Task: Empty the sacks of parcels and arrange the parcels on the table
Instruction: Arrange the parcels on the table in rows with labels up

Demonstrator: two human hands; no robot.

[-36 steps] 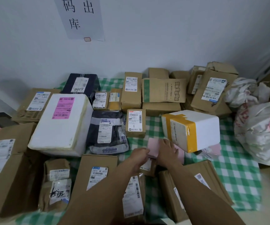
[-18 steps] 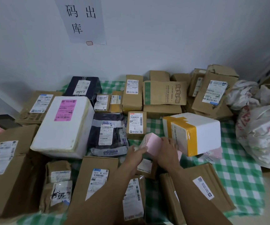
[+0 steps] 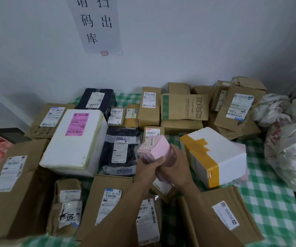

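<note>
Tilting in both hands (image 3: 161, 168), a pink box (image 3: 157, 148), labelled.

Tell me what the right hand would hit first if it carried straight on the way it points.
Probably the small brown cardboard box with a white label, just beyond the pink rectangular cardboard carton the right hand grips; held high, it might pass over.

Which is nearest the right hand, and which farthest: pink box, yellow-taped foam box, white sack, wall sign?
1. pink box: held in the right hand.
2. yellow-taped foam box: just right.
3. white sack: table's far right.
4. wall sign: high behind.
</note>
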